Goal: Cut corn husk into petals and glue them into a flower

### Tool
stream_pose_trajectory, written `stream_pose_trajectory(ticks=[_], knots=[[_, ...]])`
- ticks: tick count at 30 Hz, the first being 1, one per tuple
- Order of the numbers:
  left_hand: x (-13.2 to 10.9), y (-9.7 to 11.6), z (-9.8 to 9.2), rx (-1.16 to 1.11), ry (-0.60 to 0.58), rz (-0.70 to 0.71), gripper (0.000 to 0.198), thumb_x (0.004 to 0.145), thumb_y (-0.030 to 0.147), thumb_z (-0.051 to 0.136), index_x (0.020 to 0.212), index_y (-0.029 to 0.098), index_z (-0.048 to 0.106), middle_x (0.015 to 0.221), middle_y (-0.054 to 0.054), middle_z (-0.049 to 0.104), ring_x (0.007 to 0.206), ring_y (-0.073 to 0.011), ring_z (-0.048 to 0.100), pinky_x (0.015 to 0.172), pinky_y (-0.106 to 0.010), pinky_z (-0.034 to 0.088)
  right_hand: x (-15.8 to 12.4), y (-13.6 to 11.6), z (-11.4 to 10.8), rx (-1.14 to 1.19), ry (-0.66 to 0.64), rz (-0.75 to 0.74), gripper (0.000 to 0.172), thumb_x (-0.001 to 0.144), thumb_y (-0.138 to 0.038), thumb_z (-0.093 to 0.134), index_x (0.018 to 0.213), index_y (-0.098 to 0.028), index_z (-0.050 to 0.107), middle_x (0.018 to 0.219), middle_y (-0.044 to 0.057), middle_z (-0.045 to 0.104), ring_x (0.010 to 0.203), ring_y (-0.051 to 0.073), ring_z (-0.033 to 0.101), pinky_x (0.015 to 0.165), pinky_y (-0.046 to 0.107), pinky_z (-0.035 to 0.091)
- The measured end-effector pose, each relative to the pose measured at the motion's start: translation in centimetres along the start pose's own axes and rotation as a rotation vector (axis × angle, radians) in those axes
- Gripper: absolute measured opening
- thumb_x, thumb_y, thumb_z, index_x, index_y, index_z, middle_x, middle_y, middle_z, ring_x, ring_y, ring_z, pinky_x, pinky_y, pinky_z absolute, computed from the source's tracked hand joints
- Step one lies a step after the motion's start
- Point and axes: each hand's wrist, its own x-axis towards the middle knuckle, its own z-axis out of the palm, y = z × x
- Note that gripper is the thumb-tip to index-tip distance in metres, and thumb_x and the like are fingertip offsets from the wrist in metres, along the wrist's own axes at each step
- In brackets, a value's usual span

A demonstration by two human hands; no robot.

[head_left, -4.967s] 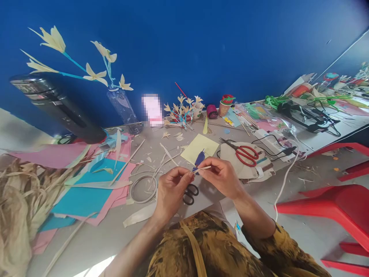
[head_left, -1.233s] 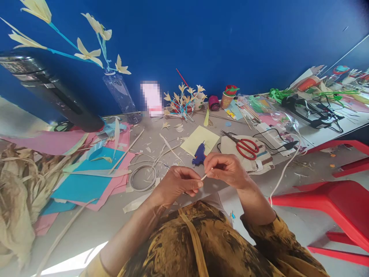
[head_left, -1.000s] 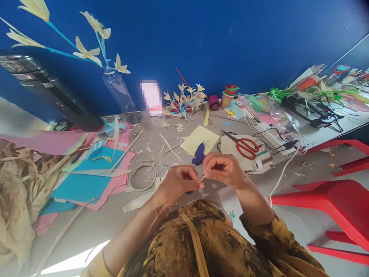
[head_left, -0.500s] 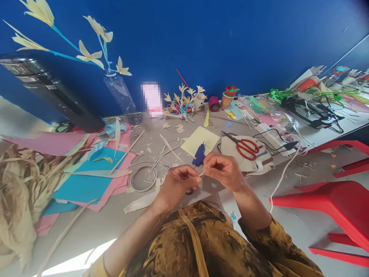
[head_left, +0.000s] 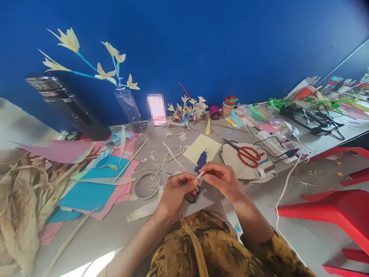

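Note:
My left hand (head_left: 178, 192) pinches a small pale strip (head_left: 200, 175) between thumb and fingers. From the other side my right hand (head_left: 221, 180) closes its fingertips at the strip's upper end; whether it grips the strip or only touches it is hard to see. Just beyond the fingers lies a blue glue gun (head_left: 201, 161) on a pale yellow sheet (head_left: 206, 143). Black scissor handles (head_left: 190, 197) show beside my left hand, their blades mostly hidden. Red-handled scissors (head_left: 248, 156) rest on a folded cloth (head_left: 235, 169) to the right.
A coil of pale cord (head_left: 138, 188) and blue paper (head_left: 86, 188) lie left, by dried husks (head_left: 17, 207). Behind stand a bottle (head_left: 128, 107) of pale flowers, a black flask (head_left: 75, 111) and a smaller flower bunch (head_left: 186, 111). A power strip (head_left: 273, 144) and red stool (head_left: 331, 207) are right.
The view has tilted up and shifted slightly left, so everything sits lower and more to the right. My fingers have moved a little on the strip, and more of the black scissor handles shows.

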Motion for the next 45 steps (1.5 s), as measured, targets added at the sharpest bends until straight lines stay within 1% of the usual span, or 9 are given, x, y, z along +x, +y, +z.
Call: stream_pose_trajectory(ticks=[6, 12, 19, 25, 29, 33, 38, 42, 45], knots=[[-0.3, -0.4, -0.4, -0.017, -0.053, -0.036, 0.029, 0.068, 0.038, 0.082, 0.072, 0.012, 0.074, 0.056, -0.002, 0.061, 0.053, -0.0110, 0.050, 0.057, -0.026, 0.040, 0.4, -0.3, 1.5, -0.016, -0.034, -0.078, 0.019, 0.083, -0.036, 0.075, 0.078, -0.018, 0.074, 0.080, 0.005, 0.068, 0.075, 0.017, 0.063, 0.067, 0.028, 0.050], [-1.0, 0.6, -1.2, 0.177, -0.080, 0.019, 0.026, 0.073, 0.039, 0.077, 0.077, 0.013, 0.079, 0.058, -0.004, 0.067, 0.058, -0.0146, 0.058, 0.064, -0.029, 0.045, 0.6, 0.0, 2.6, -0.022, 0.035, -0.052, 0.027, 0.079, -0.036, 0.078, 0.064, -0.018, 0.064, 0.069, 0.001, 0.061, 0.063, 0.014, 0.056, 0.058, 0.027, 0.044], [-1.0, 1.1, -2.5, 0.152, -0.027, 0.064, 0.015, 0.062, 0.026, 0.083, 0.061, 0.015, 0.075, 0.061, -0.004, 0.069, 0.058, -0.0147, 0.059, 0.062, -0.028, 0.047, 1.0, 0.3, 3.9, -0.047, 0.023, -0.056, 0.028, 0.079, -0.033, 0.077, 0.062, -0.018, 0.060, 0.072, 0.001, 0.057, 0.062, 0.012, 0.050, 0.056, 0.026, 0.039], [-0.8, 1.2, -3.2, 0.096, 0.050, 0.039, 0.022, 0.057, 0.025, 0.087, 0.055, 0.015, 0.067, 0.054, -0.002, 0.066, 0.049, -0.0120, 0.056, 0.054, -0.025, 0.043, 1.5, -0.9, 4.7, -0.078, -0.080, -0.091, 0.022, 0.089, -0.034, 0.068, 0.074, -0.018, 0.067, 0.080, 0.005, 0.061, 0.071, 0.016, 0.055, 0.064, 0.028, 0.043], [-0.8, 1.5, -3.6, 0.130, 0.049, 0.068, 0.028, 0.055, 0.030, 0.089, 0.054, 0.015, 0.066, 0.053, -0.002, 0.065, 0.049, -0.0121, 0.054, 0.053, -0.025, 0.042, 1.6, -1.0, 5.0, -0.074, 0.003, -0.038, 0.029, 0.087, -0.035, 0.069, 0.067, -0.019, 0.056, 0.075, 0.001, 0.055, 0.065, 0.014, 0.047, 0.059, 0.027, 0.038], [-1.4, 2.4, -4.4, 0.265, -0.040, 0.089, 0.026, 0.072, 0.040, 0.079, 0.064, 0.015, 0.075, 0.060, -0.005, 0.068, 0.059, -0.0162, 0.058, 0.064, -0.029, 0.046, 1.5, -1.0, 4.6, -0.092, 0.121, -0.050, 0.031, 0.088, -0.037, 0.066, 0.067, -0.020, 0.051, 0.074, 0.000, 0.051, 0.065, 0.013, 0.045, 0.058, 0.026, 0.037], [-2.2, 3.7, -4.7, 0.491, 0.188, 0.250, 0.020, 0.081, 0.036, 0.068, 0.075, 0.022, 0.080, 0.075, -0.005, 0.072, 0.075, -0.0201, 0.062, 0.072, -0.029, 0.046, 1.1, -1.3, 4.4, -0.130, 0.103, -0.064, 0.029, 0.090, -0.035, 0.064, 0.069, -0.020, 0.052, 0.076, 0.001, 0.052, 0.064, 0.013, 0.044, 0.057, 0.026, 0.036], [-2.2, 3.4, -4.2, 0.456, 0.079, 0.129, 0.014, 0.074, 0.033, 0.074, 0.075, 0.020, 0.079, 0.074, -0.005, 0.072, 0.072, -0.0193, 0.059, 0.069, -0.028, 0.044, 0.9, -1.2, 5.7, -0.169, 0.042, -0.071, 0.025, 0.090, -0.029, 0.063, 0.070, -0.020, 0.052, 0.075, 0.001, 0.053, 0.066, 0.014, 0.047, 0.059, 0.026, 0.038], [-1.8, 2.9, -4.2, 0.373, 0.060, 0.092, 0.017, 0.071, 0.034, 0.076, 0.070, 0.017, 0.076, 0.069, -0.004, 0.068, 0.068, -0.0171, 0.054, 0.067, -0.028, 0.042, 1.2, -0.9, 6.4, -0.201, 0.040, -0.073, 0.022, 0.087, -0.024, 0.063, 0.068, -0.020, 0.051, 0.074, 0.001, 0.054, 0.066, 0.014, 0.049, 0.058, 0.026, 0.037]])
